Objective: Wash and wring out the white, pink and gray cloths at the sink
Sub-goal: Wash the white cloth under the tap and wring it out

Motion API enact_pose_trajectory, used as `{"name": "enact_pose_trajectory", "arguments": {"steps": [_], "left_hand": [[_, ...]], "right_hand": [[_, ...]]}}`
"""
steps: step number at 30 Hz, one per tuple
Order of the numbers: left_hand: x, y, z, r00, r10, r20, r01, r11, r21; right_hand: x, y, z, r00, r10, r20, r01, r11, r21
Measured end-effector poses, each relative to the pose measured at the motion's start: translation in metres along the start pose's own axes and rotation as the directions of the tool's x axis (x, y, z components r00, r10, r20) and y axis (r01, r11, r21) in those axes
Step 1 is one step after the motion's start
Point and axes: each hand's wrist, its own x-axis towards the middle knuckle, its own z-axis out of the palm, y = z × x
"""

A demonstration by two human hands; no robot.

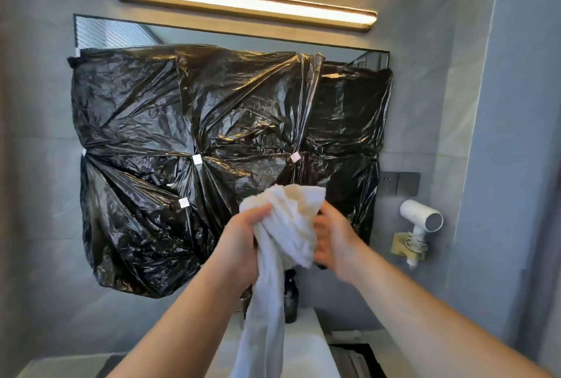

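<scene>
The white cloth (291, 219) is held up in front of the lower right part of the black plastic sheeting (182, 134) that covers the wall mirror. Its upper portion is bunched between both hands and a long tail hangs straight down below the sheeting's bottom edge. The left hand (243, 244) grips the bunch, its fingers (261, 213) curled tightly round the fabric. The right hand (334, 241) holds the opposite side, palm against the cloth; its fingertips pass behind the folds, so how far they close cannot be confirmed, though the hold appears firm. A brownish stain (299, 195) shows on the top folds, against the sheeting. Assessment: the cloth is soft and limp with no stiffness, and looks thick, like towelling. If wet it will be heavier and will drip. It is not fragile and can be twisted hard. The best hold for wringing is two fists set apart along the gathered length, with the hanging tail drawn up first. A dark bottle (291, 304) stands below the sheeting, behind the hanging tail; its contents are not visible. A pale surface judged to be the sink (309, 356) lies further below; whether it holds water cannot be determined. The pink and gray cloths are not in view.
</scene>
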Motion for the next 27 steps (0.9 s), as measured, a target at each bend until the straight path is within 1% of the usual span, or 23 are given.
{"name": "enact_pose_trajectory", "arguments": {"steps": [1,2,3,4,5,6,7,8,9,10,12,14,17,19,20,22,24,25,27], "left_hand": [[0.003,0.004,0.003,1.000,-0.006,-0.018,0.006,1.000,-0.009],[0.006,0.008,0.006,0.999,-0.013,-0.036,0.012,1.000,-0.008],[0.008,0.012,0.008,0.998,-0.017,-0.056,0.017,1.000,0.001],[0.009,0.016,0.010,0.998,-0.027,-0.062,0.028,1.000,0.013],[0.009,0.020,0.013,0.996,-0.046,-0.073,0.049,0.998,0.032],[0.008,0.025,0.014,0.995,-0.065,-0.071,0.069,0.996,0.054],[0.006,0.029,0.016,0.996,-0.072,-0.056,0.077,0.994,0.083],[0.005,0.034,0.015,0.997,-0.065,-0.046,0.071,0.989,0.131],[0.004,0.039,0.014,0.998,-0.039,-0.045,0.047,0.982,0.185],[0.004,0.044,0.013,0.999,-0.010,-0.042,0.020,0.972,0.234],[0.000,0.052,0.012,0.998,-0.006,-0.064,0.028,0.938,0.347],[-0.003,0.058,0.007,0.993,-0.037,-0.115,0.088,0.869,0.487],[-0.008,0.069,-0.003,0.974,-0.153,-0.168,0.224,0.769,0.599],[-0.007,0.073,-0.012,0.953,-0.239,-0.188,0.304,0.720,0.624],[-0.005,0.072,-0.016,0.943,-0.268,-0.196,0.331,0.723,0.606],[0.000,0.067,-0.025,0.941,-0.274,-0.198,0.337,0.776,0.533],[-0.001,0.063,-0.028,0.943,-0.294,-0.156,0.333,0.820,0.466],[-0.003,0.063,-0.027,0.945,-0.304,-0.118,0.323,0.816,0.479],[-0.004,0.069,-0.028,0.948,-0.309,-0.081,0.294,0.742,0.602]], "right_hand": [[-0.014,0.018,-0.003,0.987,0.056,0.152,-0.056,0.998,-0.002],[-0.031,0.031,-0.002,0.943,0.103,0.316,-0.104,0.994,-0.016],[-0.044,0.040,0.001,0.905,0.127,0.407,-0.119,0.992,-0.045],[-0.057,0.043,0.006,0.891,0.120,0.438,-0.099,0.993,-0.072],[-0.063,0.044,0.011,0.900,0.066,0.431,-0.034,0.996,-0.081],[-0.067,0.042,0.015,0.913,-0.022,0.407,0.049,0.997,-0.056],[-0.067,0.040,0.018,0.923,-0.108,0.371,0.116,0.993,-0.001],[-0.067,0.036,0.018,0.924,-0.165,0.346,0.149,0.986,0.072],[-0.065,0.033,0.018,0.920,-0.187,0.343,0.148,0.979,0.139],[-0.064,0.030,0.017,0.919,-0.181,0.351,0.127,0.977,0.170],[-0.062,0.030,0.019,0.935,-0.139,0.327,0.091,0.983,0.157],[-0.058,0.030,0.021,0.953,-0.116,0.281,0.066,0.982,0.179],[-0.058,0.023,0.022,0.947,-0.172,0.272,0.122,0.974,0.191],[-0.058,0.014,0.022,0.932,-0.221,0.289,0.149,0.956,0.253],[-0.056,0.009,0.021,0.923,-0.243,0.297,0.154,0.944,0.292],[-0.053,-0.004,0.023,0.914,-0.283,0.290,0.175,0.921,0.347],[-0.048,-0.019,0.025,0.913,-0.315,0.259,0.213,0.910,0.356],[-0.045,-0.025,0.025,0.913,-0.324,0.247,0.228,0.909,0.348],[-0.041,-0.036,0.027,0.913,-0.327,0.243,0.248,0.919,0.306]]}}
